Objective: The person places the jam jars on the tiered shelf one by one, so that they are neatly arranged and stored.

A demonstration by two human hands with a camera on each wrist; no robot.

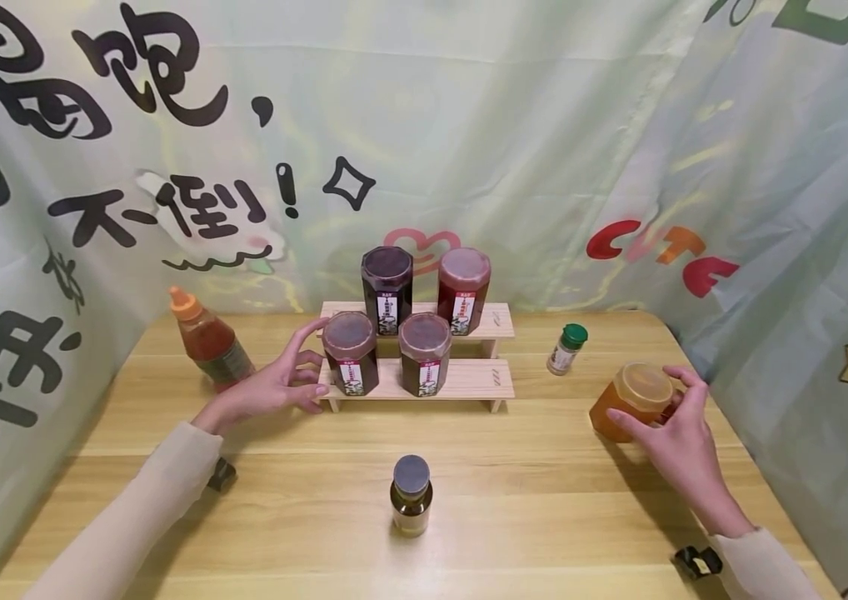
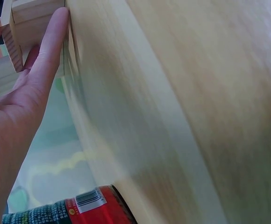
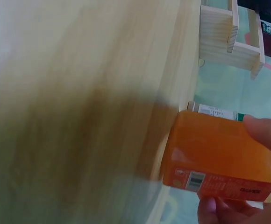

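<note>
**Two hands, one orange jar and a little wooden shelf**

The person's right hand (image 1: 675, 437) is wrapped around an orange jar (image 1: 630, 408). The fingers and thumb curl around its sides and hold it. The jar stands on the table (image 1: 544, 500) at about 3 o'clock. In the right wrist view, the orange jar (image 3: 219, 151) shows a label with a bar code, and fingertips (image 3: 266, 133) press on its side.

The left hand (image 1: 274, 383) is at about 9 o'clock. Its fingers are spread and mostly straight, so it is open and grips nothing. The fingertips touch the left end of the wooden shelf (image 1: 469, 379). In the left wrist view, a finger (image 2: 49, 51) lies flat against the shelf's end (image 2: 25, 23).

Four dark jars stand on the shelf at 12 o'clock, two on the low step and two on the high step. The nearest to the left hand is the front left jar (image 1: 350, 352).

A sauce bottle (image 1: 207, 340) with an orange cap stands at 10 o'clock, just behind the left hand. A small shaker (image 1: 567, 348) with a green lid stands at 2 o'clock, near the orange jar. A small bottle (image 1: 411, 494) with a grey cap stands at 6 o'clock, well apart from both hands.
</note>
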